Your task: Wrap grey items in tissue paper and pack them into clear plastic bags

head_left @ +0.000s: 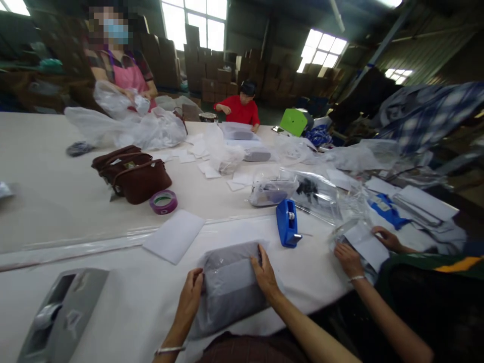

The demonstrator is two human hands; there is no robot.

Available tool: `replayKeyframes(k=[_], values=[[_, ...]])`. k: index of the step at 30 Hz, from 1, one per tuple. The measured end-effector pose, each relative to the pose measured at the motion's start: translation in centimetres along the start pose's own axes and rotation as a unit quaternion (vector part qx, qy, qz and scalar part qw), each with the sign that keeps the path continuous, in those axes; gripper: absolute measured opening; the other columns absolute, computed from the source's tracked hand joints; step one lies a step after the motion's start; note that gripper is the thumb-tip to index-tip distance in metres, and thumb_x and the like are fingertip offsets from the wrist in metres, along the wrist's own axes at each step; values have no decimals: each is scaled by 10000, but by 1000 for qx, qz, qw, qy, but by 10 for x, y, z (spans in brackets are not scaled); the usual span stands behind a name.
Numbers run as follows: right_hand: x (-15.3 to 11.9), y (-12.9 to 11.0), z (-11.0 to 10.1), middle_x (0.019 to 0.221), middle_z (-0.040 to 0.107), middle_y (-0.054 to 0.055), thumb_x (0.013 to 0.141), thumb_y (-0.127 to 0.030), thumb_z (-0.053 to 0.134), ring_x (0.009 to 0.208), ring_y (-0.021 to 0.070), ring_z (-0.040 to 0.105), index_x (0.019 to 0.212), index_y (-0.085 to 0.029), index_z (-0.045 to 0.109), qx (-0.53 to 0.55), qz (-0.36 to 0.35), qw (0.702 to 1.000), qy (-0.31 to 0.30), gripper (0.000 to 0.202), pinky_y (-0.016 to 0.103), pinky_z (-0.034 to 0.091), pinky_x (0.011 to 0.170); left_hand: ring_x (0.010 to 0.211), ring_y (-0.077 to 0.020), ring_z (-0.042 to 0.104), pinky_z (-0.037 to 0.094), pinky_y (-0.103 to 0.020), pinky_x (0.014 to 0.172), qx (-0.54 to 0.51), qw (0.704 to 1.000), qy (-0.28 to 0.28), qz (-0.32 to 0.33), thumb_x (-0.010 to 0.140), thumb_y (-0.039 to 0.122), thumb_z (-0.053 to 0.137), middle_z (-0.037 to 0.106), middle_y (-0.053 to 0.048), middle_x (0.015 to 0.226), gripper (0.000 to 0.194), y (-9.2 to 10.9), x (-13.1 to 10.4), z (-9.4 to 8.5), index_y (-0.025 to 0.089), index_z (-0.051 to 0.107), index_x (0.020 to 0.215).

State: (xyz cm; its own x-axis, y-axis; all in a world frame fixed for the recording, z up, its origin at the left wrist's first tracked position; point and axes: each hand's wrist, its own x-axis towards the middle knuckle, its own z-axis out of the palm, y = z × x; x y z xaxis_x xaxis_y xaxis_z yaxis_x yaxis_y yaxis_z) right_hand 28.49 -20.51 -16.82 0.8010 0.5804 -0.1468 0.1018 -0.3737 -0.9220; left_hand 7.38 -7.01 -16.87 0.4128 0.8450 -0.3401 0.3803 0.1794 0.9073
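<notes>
A grey, folded, soft-looking item in a clear plastic bag lies before me at the table's near edge, a paler band across its middle. My left hand grips its left side, with fingers curled at the edge. On the opposite side, my right hand holds the upper right edge, thumb on top. The undersides of both grips are hidden. Just beyond the package are a white sheet of paper and a blue tape dispenser.
A grey tape dispenser stands at left. Brown handbags and a purple tape roll lie farther back. At right, a co-worker's hands handle a bagged item with white paper. Two other people are across the table, near plastic bags.
</notes>
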Motion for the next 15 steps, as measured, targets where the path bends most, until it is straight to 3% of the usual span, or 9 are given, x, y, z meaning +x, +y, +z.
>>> replayKeyframes(k=[5,9,13,15], values=[[-17,6,2,1482,458,158,845,-532,563,1391,288,402,1437,-108,430,23,21,1000,1,740,439,306,1174,1004,-288,667,593,-404,729,-14,997,-46,-64,767,669,469,679,-129,1131,595,-4,-2,-8,179,582,1086],[-35,19,7,1475,465,166,809,-526,599,1385,293,409,1426,-101,444,34,40,999,-16,765,438,309,1169,1040,-288,659,581,-397,826,16,994,-64,-93,757,705,459,688,-115,1111,579,-23,-1,-21,197,598,996],[-17,8,-22,1303,632,137,847,-541,520,1221,287,581,1273,-151,603,-43,16,996,-73,584,419,453,1052,970,-305,679,555,-432,898,82,991,-91,-61,736,715,463,717,-97,958,568,-25,7,-40,203,620,925],[9,-6,-43,1174,697,120,882,-527,452,1120,278,636,1139,-168,673,-110,9,991,-81,494,403,489,989,925,-311,680,557,-465,873,117,992,-46,-27,750,712,454,707,-102,951,586,-14,12,-48,197,617,977]])
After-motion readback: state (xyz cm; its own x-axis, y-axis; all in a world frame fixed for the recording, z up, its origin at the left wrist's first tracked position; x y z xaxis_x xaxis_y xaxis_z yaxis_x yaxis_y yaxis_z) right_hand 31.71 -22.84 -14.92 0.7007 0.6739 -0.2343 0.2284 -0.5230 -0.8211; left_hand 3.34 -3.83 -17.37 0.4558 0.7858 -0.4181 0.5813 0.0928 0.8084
